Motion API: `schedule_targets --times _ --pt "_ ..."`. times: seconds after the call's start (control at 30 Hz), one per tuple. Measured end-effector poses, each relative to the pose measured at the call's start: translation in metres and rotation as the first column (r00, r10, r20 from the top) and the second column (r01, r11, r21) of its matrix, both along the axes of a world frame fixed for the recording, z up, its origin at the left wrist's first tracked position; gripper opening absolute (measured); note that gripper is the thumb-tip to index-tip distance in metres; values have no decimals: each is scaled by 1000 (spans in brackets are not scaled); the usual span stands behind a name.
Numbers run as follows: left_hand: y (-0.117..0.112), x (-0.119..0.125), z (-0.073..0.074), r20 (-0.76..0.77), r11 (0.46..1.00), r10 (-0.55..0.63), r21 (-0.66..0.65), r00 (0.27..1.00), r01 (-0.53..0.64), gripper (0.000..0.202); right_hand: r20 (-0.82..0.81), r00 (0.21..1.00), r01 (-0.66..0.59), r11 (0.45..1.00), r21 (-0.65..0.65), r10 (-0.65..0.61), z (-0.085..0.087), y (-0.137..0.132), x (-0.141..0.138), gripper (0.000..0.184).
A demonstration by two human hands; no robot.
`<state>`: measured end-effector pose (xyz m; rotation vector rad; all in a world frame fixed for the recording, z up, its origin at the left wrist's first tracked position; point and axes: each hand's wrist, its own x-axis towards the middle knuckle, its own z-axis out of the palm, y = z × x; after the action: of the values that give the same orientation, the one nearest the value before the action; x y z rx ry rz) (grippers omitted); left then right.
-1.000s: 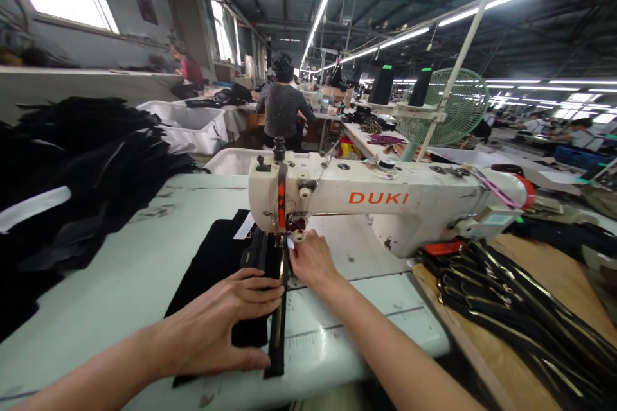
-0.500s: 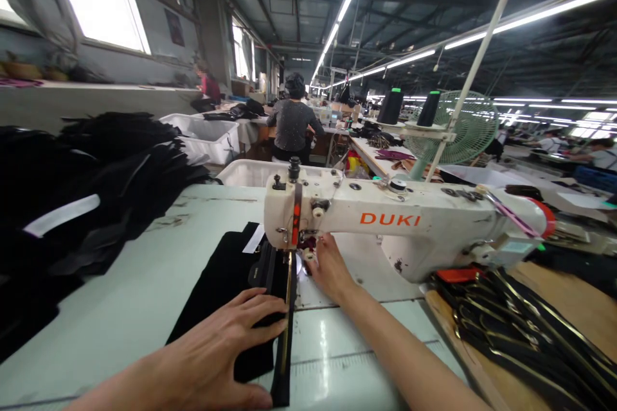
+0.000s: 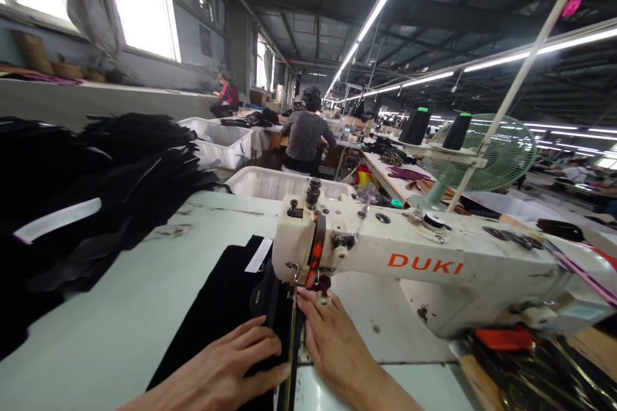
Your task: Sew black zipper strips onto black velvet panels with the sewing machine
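A white DUKI sewing machine head (image 3: pixel 385 263) stands over the table, its needle area partly hidden by my right hand (image 3: pixel 332 350). Those fingers pinch the edge of a black zipper tape with gold teeth (image 3: pixel 292 366), just in front of the presser foot. My left hand (image 3: pixel 216 363) lies on a black fabric panel (image 3: pixel 212 308), pressing it down beside the zipper. A small white paper label (image 3: pixel 259 255) lies on the panel's far end.
A heap of black fabric pieces (image 3: pixel 96 173) covers the table's left side. White bins (image 3: pixel 274 183) stand behind the machine. Thread cones (image 3: pixel 414 127) and a green fan (image 3: pixel 482 154) are at the back right. A co-worker (image 3: pixel 306 138) sits farther down the row.
The view has tilted and shifted, putting the machine lower and farther right. My hands now sit closer together around the zipper near the needle, and my right fingers have curled onto the tape.
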<state>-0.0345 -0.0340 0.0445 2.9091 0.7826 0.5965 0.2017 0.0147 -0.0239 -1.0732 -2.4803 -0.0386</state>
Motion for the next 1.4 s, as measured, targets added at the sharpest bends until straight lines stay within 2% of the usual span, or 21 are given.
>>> schedule_targets --times 0.13,0.27,0.43,0.6,0.77,0.9,1.03,1.13,1.4 --pt "12 -9 -8 -92 1000 20 -19 996 -21 66 -74 997 4 999 41 -1 2 -1 -1 53" --pt "25 -12 -10 -177 992 59 -97 982 -77 81 -170 984 -46 998 37 52 8 -4 -1 49" --pt "37 -8 -6 -159 976 101 -174 982 -129 76 -236 959 -157 987 19 157 10 -6 1 37" --pt "30 -9 -12 -155 961 98 -241 983 -134 73 -248 936 -265 964 -26 251 9 -6 2 30" --pt "30 -16 -31 -117 959 157 -221 981 -180 75 -209 957 -215 976 -33 204 10 -7 -1 33" --pt "39 -18 -45 -104 945 213 -231 972 -232 82 -225 959 -171 985 18 171 7 -7 -2 39" --pt "44 -15 -43 -103 939 244 -224 964 -261 82 -139 982 -120 989 89 131 1 -4 -1 45" --pt "46 -12 -37 -100 943 248 -202 963 -264 79 -116 988 -81 977 195 105 -2 -3 -1 47" --pt "48 -12 -36 -81 948 241 -193 967 -253 78 -168 981 -44 959 281 94 10 -4 -7 44"
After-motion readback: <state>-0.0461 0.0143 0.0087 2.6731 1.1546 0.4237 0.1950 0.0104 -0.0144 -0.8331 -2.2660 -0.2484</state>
